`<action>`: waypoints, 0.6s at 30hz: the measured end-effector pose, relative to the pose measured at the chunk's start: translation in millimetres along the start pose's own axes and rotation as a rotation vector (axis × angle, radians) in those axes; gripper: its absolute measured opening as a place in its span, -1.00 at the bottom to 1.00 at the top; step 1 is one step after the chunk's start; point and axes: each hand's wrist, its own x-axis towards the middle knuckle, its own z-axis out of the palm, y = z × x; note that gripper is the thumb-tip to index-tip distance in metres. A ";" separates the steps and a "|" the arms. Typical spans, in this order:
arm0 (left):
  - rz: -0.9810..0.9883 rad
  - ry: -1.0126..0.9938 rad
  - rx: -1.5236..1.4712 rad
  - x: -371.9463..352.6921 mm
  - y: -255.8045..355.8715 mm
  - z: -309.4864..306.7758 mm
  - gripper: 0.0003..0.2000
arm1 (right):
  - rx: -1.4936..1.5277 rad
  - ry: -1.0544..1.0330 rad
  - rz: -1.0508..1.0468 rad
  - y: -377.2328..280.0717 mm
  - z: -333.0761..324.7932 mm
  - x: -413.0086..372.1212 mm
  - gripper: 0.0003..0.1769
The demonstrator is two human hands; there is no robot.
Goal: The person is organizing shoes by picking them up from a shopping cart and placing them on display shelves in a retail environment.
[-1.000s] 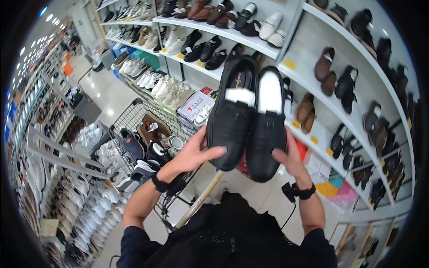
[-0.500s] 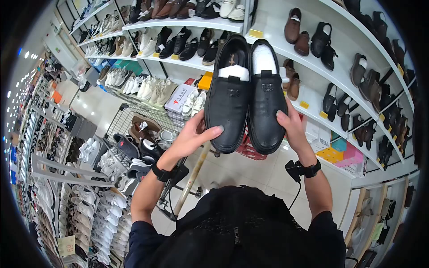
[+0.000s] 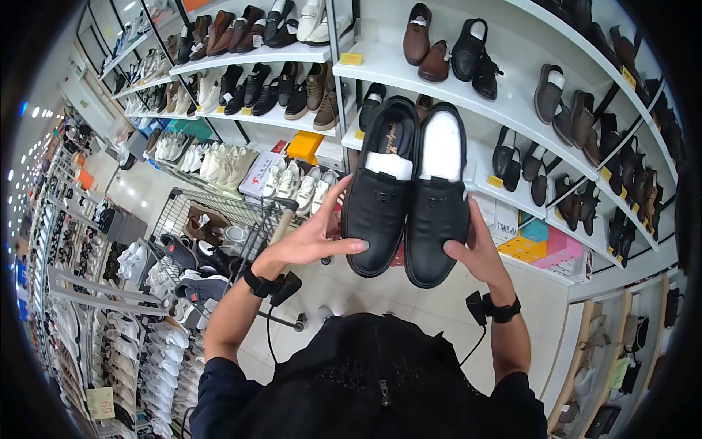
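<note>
A pair of black slip-on loafers is held up side by side in front of me, toes pointing toward my body and white paper stuffing inside. My left hand (image 3: 322,234) grips the left loafer (image 3: 374,212), thumb on top near the toe and fingers along its outer side. Around the right loafer (image 3: 436,212) my right hand (image 3: 479,245) is closed the same way, its thumb on the upper. The fingers under the shoes are hidden. Gold lettering shows on the left insole. Black bands with small devices sit on both wrists.
White shelves (image 3: 409,72) with rows of shoes curve ahead and to the right. A wire shopping cart (image 3: 219,192) holding several shoes stands at left. Racks of white shoes (image 3: 139,358) fill the lower left. A wooden-edged shelf (image 3: 618,351) is at lower right.
Both hands have brought the loafers lower in view, toward my body. The shelves have shifted left in view, and the cart's handle now shows beside my left hand.
</note>
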 end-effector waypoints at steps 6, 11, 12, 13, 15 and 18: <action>-0.133 -0.138 0.000 52.5 -12.4 44.9 0.21 | 0.004 0.092 0.038 20.0 -68.9 -34.5 0.20; -0.144 -0.103 0.175 88.8 -28.3 66.1 0.29 | -0.084 0.036 0.051 32.8 -100.0 -37.5 0.25; -0.150 -0.096 0.170 95.6 -27.4 69.2 0.29 | -0.080 0.030 0.057 36.2 -104.3 -34.1 0.25; -0.123 -0.080 0.271 98.8 -21.6 70.5 0.27 | -0.089 0.038 0.045 37.0 -103.6 -33.2 0.25; -0.073 -0.010 0.458 111.9 -23.4 66.6 0.15 | -0.105 0.045 0.007 42.9 -107.0 -23.3 0.26; 0.186 0.058 0.806 131.4 -19.0 57.0 0.06 | -0.146 0.064 -0.002 46.3 -106.8 -4.7 0.26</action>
